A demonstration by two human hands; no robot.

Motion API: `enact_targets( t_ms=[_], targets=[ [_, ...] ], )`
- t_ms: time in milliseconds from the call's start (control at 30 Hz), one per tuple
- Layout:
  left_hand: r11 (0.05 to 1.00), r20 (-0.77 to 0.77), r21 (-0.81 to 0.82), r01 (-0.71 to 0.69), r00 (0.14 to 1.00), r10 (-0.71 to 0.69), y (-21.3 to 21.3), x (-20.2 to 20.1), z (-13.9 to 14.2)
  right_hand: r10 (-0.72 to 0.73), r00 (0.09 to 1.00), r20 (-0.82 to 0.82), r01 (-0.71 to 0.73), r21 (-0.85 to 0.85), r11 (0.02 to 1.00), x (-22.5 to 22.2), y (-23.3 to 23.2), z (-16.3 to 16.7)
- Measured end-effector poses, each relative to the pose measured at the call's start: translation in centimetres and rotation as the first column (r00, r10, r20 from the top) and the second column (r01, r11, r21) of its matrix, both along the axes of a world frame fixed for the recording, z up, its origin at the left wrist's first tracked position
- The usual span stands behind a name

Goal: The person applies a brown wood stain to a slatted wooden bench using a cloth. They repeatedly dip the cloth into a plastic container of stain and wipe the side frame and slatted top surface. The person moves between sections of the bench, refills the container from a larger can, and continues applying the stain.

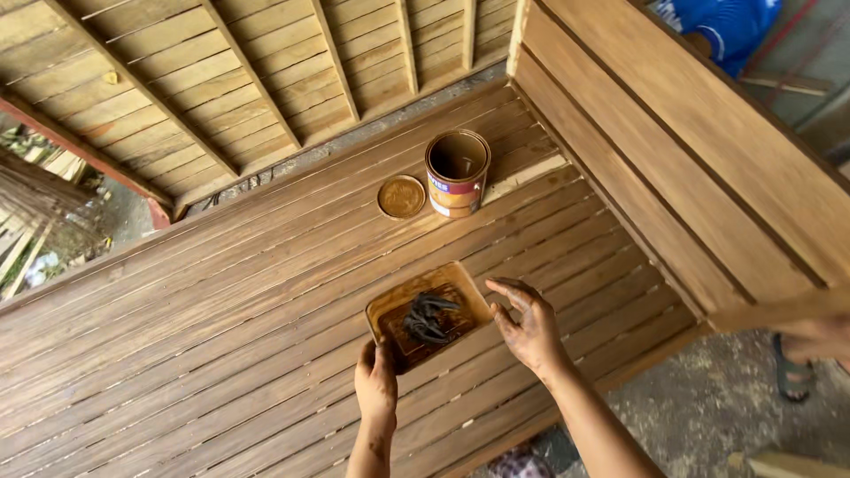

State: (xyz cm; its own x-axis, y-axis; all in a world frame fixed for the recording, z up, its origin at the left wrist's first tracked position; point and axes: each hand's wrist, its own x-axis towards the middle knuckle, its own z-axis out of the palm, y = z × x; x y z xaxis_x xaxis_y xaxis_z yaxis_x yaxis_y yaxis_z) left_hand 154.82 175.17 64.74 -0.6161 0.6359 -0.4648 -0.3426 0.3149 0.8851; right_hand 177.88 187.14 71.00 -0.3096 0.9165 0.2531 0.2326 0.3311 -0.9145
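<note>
A shallow rectangular tray (387, 312) of brown stain rests on a slatted wooden surface (221, 301), with a dark stained rag (427, 318) lying in it. My left hand (376, 383) pinches the tray's near corner. My right hand (527, 326), smeared with stain, hovers with fingers apart just right of the tray and holds nothing. Further back stands an uncovered round can (457, 173) with its lid (402, 196) lying flat to its left.
A slatted wooden side panel (673, 150) rises on the right. Another slatted panel (221, 80) stands behind. Concrete ground (708, 407) lies at lower right, with another person's foot in a sandal (801, 354). A blue-clad person (726, 26) is at top right.
</note>
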Motion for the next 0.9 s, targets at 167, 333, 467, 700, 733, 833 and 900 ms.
enact_targets(
  t_ms=[167, 333, 467, 700, 733, 833, 900],
  targets=[
    [0.991, -0.063, -0.087, -0.105, 0.993, 0.099, 2.8, 3.4, -1.4, 0.035, 0.996, 0.082, -0.022, -0.157, 0.987, 0.6, 7.2, -0.6],
    [0.979, -0.058, -0.109, -0.174, 0.984, 0.168, 6.4, 3.1, -3.1, 0.115, 0.983, 0.144, -0.110, -0.040, 0.993, -1.4, 12.8, -1.9],
    [0.977, -0.035, -0.142, -0.159, 0.987, 0.156, 8.3, 4.3, -4.9, 0.109, 0.928, 0.355, -0.202, 0.234, 0.951, -2.0, 16.0, -3.5],
    [0.913, -0.260, -0.367, -0.178, 0.962, 0.083, 14.2, 2.6, -10.4, 0.226, 0.777, 0.588, -0.284, 0.007, 0.959, -4.8, 27.5, -9.5],
    [0.902, -0.242, -0.394, -0.177, 0.967, 0.084, 14.4, 3.5, -11.4, 0.135, 0.659, 0.740, -0.302, 0.096, 0.948, -4.7, 29.6, -10.5],
    [0.883, -0.238, -0.415, -0.220, 0.963, 0.128, 15.6, 2.9, -14.7, 0.134, 0.430, 0.893, -0.351, 0.029, 0.936, -7.6, 34.2, -13.9],
    [0.876, -0.249, -0.405, -0.261, 0.954, 0.169, 15.8, 3.1, -16.6, 0.185, 0.405, 0.895, -0.291, -0.066, 0.954, -8.9, 35.7, -15.7]
  ],
)
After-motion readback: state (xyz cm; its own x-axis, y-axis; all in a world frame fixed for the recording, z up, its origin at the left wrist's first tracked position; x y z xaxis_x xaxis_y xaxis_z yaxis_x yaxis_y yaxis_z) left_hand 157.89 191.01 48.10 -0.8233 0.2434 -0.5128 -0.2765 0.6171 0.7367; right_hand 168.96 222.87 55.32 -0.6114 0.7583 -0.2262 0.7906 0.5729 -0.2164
